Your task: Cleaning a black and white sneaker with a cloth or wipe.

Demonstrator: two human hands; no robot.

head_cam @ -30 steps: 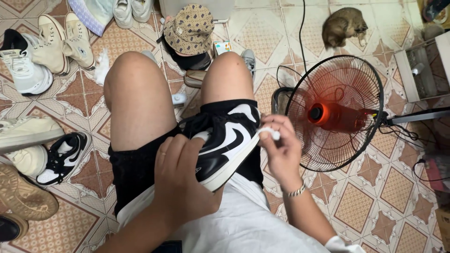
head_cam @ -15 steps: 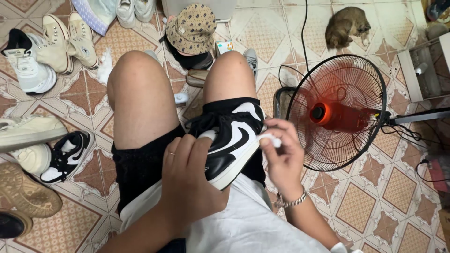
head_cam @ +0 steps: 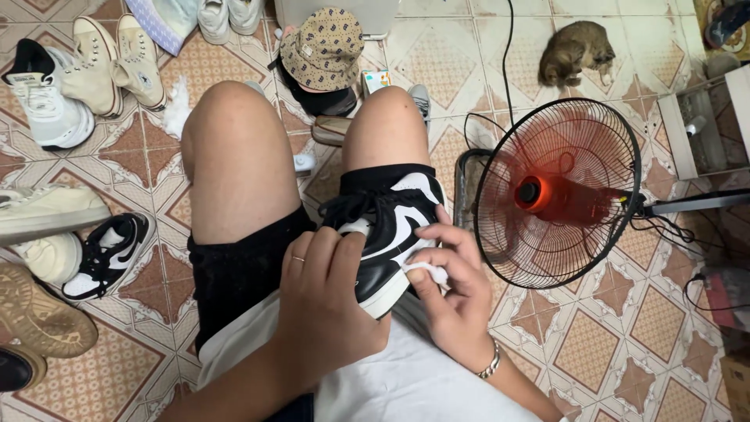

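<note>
Black-and-white sneaker (head_cam: 387, 227) on lap, over right thigh. Left hand (head_cam: 324, 301) wrapped around its heel. Right hand (head_cam: 449, 289) pinches white wipe (head_cam: 428, 270) against sole edge (beside spinning fan (head_cam: 558, 191)).

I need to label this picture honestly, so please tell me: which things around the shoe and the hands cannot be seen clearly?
Head view:
- Heel of the black and white shoe: covered by the left hand.
- White wipe: mostly hidden in the right hand; its kind is unclear.
- Fan blades: blurred behind the grille.
- Brown shoe: cut by the left edge.
</note>
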